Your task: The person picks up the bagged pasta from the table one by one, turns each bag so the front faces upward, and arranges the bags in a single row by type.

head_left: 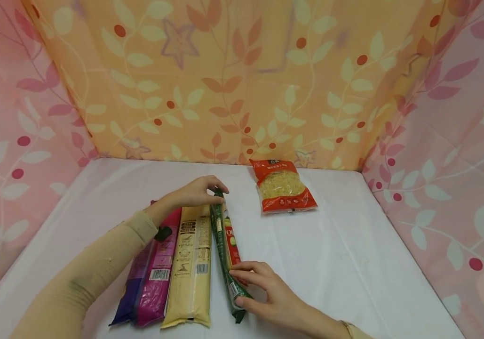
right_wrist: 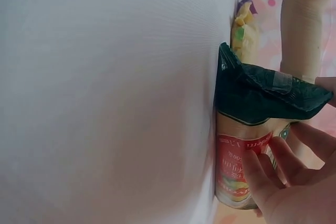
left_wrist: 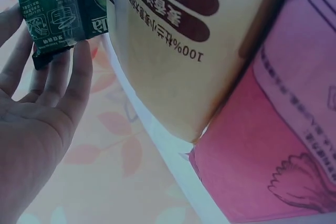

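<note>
A long, slim green pasta packet (head_left: 218, 235) with a red label stands on its narrow edge, tilted slightly. At its far end my left hand (head_left: 201, 190) holds the tip between thumb and fingers; the left wrist view shows the fingers (left_wrist: 79, 77) behind the green end. My right hand (head_left: 273, 289) grips the near end, thumb on one side and fingers on the label side. In the right wrist view, fingertips (right_wrist: 252, 163) touch the red label below the folded green end. Just left of it, a beige pasta packet (head_left: 191, 268) lies flat, printed side up.
A magenta packet (head_left: 155, 282) and a purple-blue packet (head_left: 130, 287) lie side by side left of the beige one. Farther back on the right sits a red-and-clear bag of pasta (head_left: 281, 186). White cloth (head_left: 330, 263) covers the table, with patterned fabric walls (head_left: 225, 94) around it.
</note>
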A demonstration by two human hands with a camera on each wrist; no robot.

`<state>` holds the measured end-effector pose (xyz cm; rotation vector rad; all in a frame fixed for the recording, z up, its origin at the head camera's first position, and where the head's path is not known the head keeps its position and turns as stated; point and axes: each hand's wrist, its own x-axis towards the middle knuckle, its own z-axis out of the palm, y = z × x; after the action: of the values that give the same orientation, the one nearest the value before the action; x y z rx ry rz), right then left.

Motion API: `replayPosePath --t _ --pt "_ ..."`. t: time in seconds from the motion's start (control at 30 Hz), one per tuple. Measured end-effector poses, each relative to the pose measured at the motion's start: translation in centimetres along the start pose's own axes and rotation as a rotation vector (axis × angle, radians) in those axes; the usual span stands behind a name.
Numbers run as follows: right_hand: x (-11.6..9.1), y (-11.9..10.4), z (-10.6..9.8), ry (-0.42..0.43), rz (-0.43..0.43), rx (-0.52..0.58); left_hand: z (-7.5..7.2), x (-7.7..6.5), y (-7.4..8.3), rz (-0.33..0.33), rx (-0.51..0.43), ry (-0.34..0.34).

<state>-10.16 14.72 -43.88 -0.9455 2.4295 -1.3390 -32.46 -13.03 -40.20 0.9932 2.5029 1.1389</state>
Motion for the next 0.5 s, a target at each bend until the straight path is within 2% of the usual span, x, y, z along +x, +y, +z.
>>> replayPosePath --t 0.2,0.5 --pt "0.2 -0.1 0.0 -0.011 -0.016 -0.002 -0.1 -0.4 -0.1 -0.014 0.023 0.015" --pt "0.4 0.8 -0.1 0.057 0.009 0.218 -0.3 -1.2 -0.6 0.004 -0.021 0.004"
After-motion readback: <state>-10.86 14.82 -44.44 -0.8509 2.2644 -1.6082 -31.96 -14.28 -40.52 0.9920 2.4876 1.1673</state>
